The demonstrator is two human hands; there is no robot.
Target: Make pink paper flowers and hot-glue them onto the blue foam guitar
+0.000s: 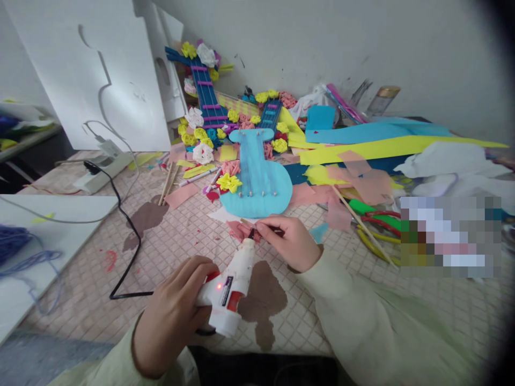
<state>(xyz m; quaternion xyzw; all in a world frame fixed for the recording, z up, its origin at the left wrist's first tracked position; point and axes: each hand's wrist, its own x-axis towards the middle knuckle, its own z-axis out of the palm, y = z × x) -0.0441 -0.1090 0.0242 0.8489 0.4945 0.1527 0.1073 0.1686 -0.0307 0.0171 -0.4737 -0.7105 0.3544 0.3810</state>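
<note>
My left hand [173,316] is wrapped round the handle of a white glue gun [231,281] with a red trigger and a lit red light. Its nozzle points up at a small pink paper piece [240,230] on the table. My right hand [290,241] pinches that pink piece together with a thin stick, right at the nozzle tip. Just beyond lies a blue foam guitar shape [257,179] with a yellow paper flower [229,183] on its left side.
A black cord [129,236] runs from the gun to a white power strip [102,166] at left. Paper flowers, blue, yellow and pink sheets and scissors [372,217] crowd the back and right. White boards [100,69] lean on the wall.
</note>
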